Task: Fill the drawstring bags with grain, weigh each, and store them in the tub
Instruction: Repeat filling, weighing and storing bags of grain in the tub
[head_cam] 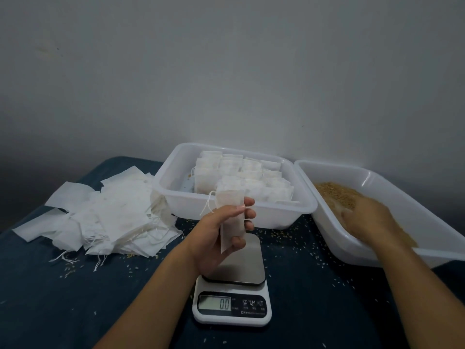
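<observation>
Fingers and thumb of our left hand (222,231) curl around 1 small white drawstring bag (231,217), and that grip holds it upright above the scale (232,285). The bag looks flat, so we think it has no grain in it yet. Our right hand (366,215) is down in the grain (337,193) in the tray (392,195) on the right. It is blurry, so we cannot tell if its grip is clenched on grain or loose.

The scale reads 0.0 and nothing sits on it. Behind it is the tub (176,195), with many filled bags (246,177) standing in rows. A pile of empty bags (105,217) lies on the left of the dark worktop (63,298), and loose grains are scattered around.

We think we are at the filling step. Next, we need to open the bag's mouth and drop grain in without spilling it.
</observation>
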Demonstrator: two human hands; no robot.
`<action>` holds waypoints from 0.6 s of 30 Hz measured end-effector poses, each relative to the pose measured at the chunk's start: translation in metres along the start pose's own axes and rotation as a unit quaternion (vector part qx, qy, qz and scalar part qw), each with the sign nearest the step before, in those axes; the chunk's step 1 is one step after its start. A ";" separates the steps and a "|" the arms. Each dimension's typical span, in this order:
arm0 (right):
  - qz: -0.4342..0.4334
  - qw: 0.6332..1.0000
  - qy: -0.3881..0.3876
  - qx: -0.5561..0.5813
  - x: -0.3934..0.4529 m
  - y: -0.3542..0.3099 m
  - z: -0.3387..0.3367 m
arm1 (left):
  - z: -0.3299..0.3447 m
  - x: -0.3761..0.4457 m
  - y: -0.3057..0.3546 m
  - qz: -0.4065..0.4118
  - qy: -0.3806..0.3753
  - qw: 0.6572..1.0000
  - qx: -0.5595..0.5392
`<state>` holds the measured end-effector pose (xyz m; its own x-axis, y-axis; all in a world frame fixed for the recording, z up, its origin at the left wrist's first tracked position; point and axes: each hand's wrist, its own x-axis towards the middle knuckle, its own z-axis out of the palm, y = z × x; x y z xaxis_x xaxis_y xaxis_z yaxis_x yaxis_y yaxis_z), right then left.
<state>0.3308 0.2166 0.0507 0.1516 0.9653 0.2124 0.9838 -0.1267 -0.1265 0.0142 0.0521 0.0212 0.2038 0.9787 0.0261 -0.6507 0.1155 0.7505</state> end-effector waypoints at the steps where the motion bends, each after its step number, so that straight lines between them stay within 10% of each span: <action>1: -0.034 0.996 0.060 0.065 -0.008 -0.008 -0.004 | 0.000 0.000 0.000 -0.007 -0.011 1.000 -0.004; 5: -0.191 0.904 0.182 0.335 -0.058 -0.060 -0.026 | 0.001 -0.003 0.000 -0.042 -0.063 0.997 0.014; 11: -0.378 0.741 -0.224 0.509 -0.115 -0.115 -0.011 | -0.001 -0.005 -0.002 -0.038 -0.088 0.994 0.044; 18: -0.305 0.690 -0.129 0.643 -0.124 -0.114 0.012 | -0.003 0.001 -0.009 -0.044 -0.102 0.989 0.096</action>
<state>0.1986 0.1144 0.0270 -0.4390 0.7789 0.4478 -0.0664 0.4689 -0.8807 0.0185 0.0529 0.0123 0.4096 0.9093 0.0736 -0.4766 0.1445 0.8672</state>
